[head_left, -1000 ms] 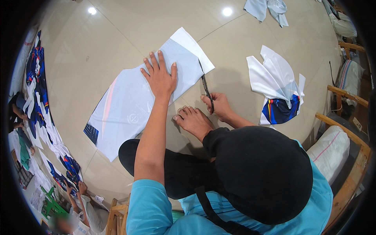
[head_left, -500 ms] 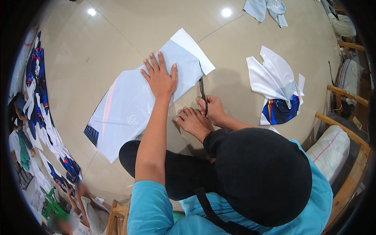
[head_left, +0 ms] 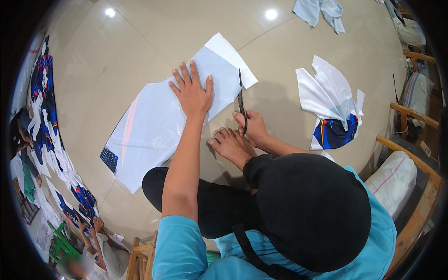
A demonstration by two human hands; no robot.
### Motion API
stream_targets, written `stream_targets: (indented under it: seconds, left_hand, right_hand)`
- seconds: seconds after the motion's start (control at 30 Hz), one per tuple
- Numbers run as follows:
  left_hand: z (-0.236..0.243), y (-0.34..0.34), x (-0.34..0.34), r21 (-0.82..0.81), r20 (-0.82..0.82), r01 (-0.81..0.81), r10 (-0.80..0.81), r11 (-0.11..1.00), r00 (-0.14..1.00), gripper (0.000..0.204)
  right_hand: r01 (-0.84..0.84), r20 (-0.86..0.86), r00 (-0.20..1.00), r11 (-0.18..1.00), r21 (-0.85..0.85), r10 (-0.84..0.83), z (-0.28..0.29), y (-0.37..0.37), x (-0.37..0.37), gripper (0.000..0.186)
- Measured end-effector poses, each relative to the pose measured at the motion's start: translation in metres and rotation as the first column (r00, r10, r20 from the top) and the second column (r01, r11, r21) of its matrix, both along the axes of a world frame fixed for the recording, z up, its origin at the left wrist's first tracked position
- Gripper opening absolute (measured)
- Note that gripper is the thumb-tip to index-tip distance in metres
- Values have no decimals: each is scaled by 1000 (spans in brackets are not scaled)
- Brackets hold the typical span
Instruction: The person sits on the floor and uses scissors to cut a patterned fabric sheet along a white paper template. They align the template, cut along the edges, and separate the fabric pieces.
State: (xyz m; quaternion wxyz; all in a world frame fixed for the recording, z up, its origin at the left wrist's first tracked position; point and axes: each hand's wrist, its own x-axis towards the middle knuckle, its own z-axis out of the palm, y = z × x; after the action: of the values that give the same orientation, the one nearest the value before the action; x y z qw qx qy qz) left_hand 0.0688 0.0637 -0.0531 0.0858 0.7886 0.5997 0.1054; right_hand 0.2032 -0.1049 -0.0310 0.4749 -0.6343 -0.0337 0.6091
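My left hand (head_left: 192,95) lies open, fingers spread, on pale blue fabric (head_left: 154,128) with a dark dotted corner at lower left. A white layer (head_left: 242,65) shows beyond its upper right end. My right hand (head_left: 252,126) grips black scissors (head_left: 241,101), whose blades point up the fabric's right edge; whether fabric lies between them I cannot tell. My bare foot (head_left: 231,147) is just left of that hand. To the right lies a heap of white cloth pieces (head_left: 322,93) with a dark blue printed section (head_left: 336,133).
Other people (head_left: 107,256) with printed cloth pieces (head_left: 44,102) are along the left. A green stool (head_left: 60,242) stands lower left. Pale grey cloth (head_left: 308,11) lies at the top. Wooden frames (head_left: 420,156) and white sacks (head_left: 392,179) line the right side of the tiled floor (head_left: 116,56).
My right hand and the scissors have shifted slightly left, with the scissors now more upright along the fabric's edge. My left hand remains spread on the fabric.
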Motion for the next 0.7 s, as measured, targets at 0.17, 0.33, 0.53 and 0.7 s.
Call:
stream_targets:
  seconds: [0.17,0.33,0.53,0.7]
  left_hand:
    - [1,0,0,-2,10,0,0,1000,1000,77]
    - [0,-1,0,5,14,-4,4,1000,1000,77]
    - [-1,0,-1,0,0,-7,7,1000,1000,77]
    - [0,0,1,3,-3,-4,4,1000,1000,77]
  right_hand:
    - [1,-1,1000,1000,-2,-1,-1,2,-2,30]
    - [13,-44,999,1000,0,-13,4,4,-5,31]
    - [-4,-49,999,1000,2,4,1,3,-3,32]
    - [-27,-37,999,1000,3,27,2,3,5,32]
